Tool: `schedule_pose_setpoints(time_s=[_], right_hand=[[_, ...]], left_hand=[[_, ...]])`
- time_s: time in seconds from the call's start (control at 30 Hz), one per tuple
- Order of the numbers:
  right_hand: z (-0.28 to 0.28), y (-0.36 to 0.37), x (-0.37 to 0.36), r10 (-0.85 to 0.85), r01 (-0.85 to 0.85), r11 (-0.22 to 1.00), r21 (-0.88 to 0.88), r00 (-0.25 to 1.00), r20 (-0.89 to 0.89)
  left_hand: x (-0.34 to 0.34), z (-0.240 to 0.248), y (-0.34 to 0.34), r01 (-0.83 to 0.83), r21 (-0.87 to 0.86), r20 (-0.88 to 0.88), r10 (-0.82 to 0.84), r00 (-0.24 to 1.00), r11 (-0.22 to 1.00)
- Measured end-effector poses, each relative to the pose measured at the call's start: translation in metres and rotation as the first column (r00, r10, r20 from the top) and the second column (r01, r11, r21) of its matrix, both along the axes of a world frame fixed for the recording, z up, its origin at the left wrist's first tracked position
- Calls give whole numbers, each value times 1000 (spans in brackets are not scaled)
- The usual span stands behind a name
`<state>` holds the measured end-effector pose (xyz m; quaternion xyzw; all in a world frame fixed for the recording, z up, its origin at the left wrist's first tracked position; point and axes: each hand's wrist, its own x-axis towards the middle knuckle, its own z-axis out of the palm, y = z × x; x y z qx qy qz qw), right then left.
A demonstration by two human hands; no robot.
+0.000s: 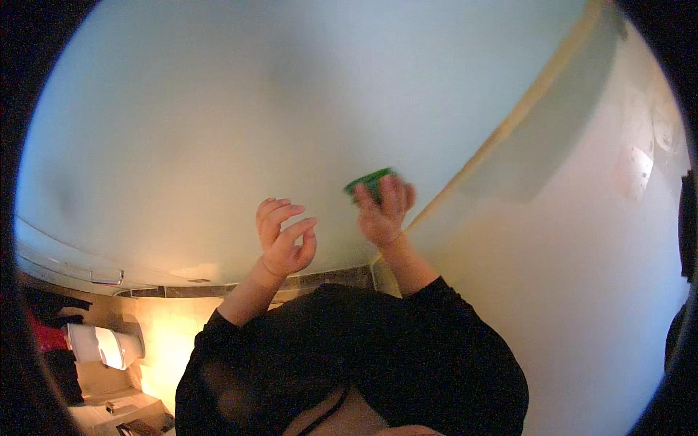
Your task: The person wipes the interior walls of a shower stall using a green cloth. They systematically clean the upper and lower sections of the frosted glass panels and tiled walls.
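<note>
My right hand (382, 214) is raised in front of my chest, its fingers closed round a flat green pad (371, 180). Motion blurs both the hand and the pad, so the pad's exact kind is unclear. To its left, my left hand (286, 236) is held up with bent fingers and the thumb apart, holding nothing. The two hands do not touch. Beyond them spreads a large pale bluish surface (240, 94); whether either hand touches it I cannot tell.
A yellowish edge strip (502, 134) separates the bluish surface from a pale wall (582, 291) on the right. At the left are a small metal handle (107, 279) and, lower down, a lit white lampshade (110, 347) beside dark and red cloth (51, 336).
</note>
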<state>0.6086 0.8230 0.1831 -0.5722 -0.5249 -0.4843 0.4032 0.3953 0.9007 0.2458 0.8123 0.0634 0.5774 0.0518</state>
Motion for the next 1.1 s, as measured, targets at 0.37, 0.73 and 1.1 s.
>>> schedule_pose_setpoints(time_s=[0.37, 0.73, 1.1], right_hand=[[-47, 67, -96, 87, -75, 987, -142, 993, 77], [-2, 48, -19, 4, 113, 968, 226, 887, -461], [-160, 47, -78, 138, 125, 976, 181, 291, -947]], left_hand=[[-29, -74, 52, 39, 49, 21, -40, 999, 998], [5, -92, 55, 18, 145, -175, 7, 985, 989], [2, -132, 28, 220, 27, -392, -192, 900, 975]])
